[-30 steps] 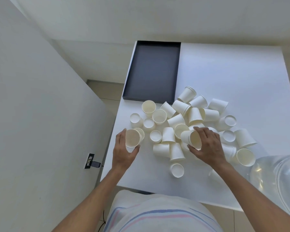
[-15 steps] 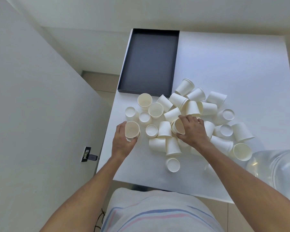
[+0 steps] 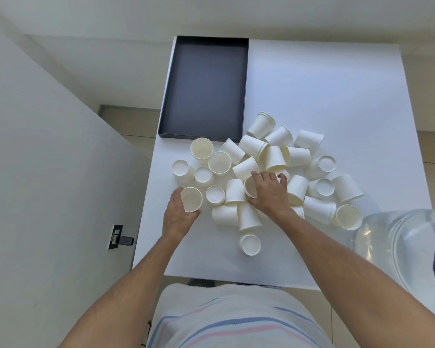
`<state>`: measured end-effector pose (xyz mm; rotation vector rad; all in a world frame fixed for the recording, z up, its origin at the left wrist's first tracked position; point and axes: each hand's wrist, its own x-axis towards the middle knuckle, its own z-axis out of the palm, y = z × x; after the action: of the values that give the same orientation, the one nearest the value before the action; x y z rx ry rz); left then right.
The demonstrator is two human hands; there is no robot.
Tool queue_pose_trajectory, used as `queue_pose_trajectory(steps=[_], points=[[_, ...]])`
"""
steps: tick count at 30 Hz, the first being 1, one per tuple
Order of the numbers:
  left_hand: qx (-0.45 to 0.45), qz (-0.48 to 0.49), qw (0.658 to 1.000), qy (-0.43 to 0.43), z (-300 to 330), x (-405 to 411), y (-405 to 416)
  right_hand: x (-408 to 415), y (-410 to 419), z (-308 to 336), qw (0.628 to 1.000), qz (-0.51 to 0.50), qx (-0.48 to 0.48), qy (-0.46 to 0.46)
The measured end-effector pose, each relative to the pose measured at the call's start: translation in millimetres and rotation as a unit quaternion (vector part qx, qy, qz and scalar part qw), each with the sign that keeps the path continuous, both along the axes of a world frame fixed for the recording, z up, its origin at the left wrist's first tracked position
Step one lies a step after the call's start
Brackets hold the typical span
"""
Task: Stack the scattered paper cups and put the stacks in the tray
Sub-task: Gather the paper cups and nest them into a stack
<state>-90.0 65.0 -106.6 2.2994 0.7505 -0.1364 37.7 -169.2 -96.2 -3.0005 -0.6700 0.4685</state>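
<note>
Several white paper cups lie scattered in a heap on the white table, some upright, some on their sides, some upside down. My left hand holds an upright cup at the heap's left edge, fingers curled round it. My right hand grips another cup in the middle of the heap, its mouth facing left. The dark tray sits at the table's far left with nothing in it.
A large clear water bottle stands at the table's right front corner. One cup sits alone near the front edge. A grey wall runs close along the table's left side.
My right hand moved from the heap's right part to its middle and took hold of a cup there. My left hand kept its cup and turned it more upright.
</note>
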Motion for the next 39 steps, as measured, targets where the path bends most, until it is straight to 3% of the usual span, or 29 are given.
queue_pose_trajectory(steps=[4,9,15,22,33,39], points=[[0.001,-0.005,0.999,-0.050,9.1,-2.6,0.2,2.7,-3.1,10.0,0.999,-0.009,0.038,-0.017],[0.034,-0.023,0.984,-0.174,38.9,-3.0,5.3,6.8,0.4,29.8,0.976,-0.030,0.180,-0.116],[0.026,0.009,0.973,-0.228,68.8,43.6,16.4,25.6,35.9,45.3,0.966,-0.019,0.242,-0.089],[0.023,-0.008,0.975,-0.221,74.1,109.7,24.0,35.6,80.5,32.7,0.974,-0.002,0.218,-0.057],[0.022,-0.070,0.989,-0.130,34.2,144.2,34.2,40.9,93.5,-2.8,0.991,0.035,0.126,0.007],[0.037,-0.094,0.993,-0.066,14.2,150.7,27.7,35.7,94.3,-11.3,0.991,0.020,0.129,0.017]])
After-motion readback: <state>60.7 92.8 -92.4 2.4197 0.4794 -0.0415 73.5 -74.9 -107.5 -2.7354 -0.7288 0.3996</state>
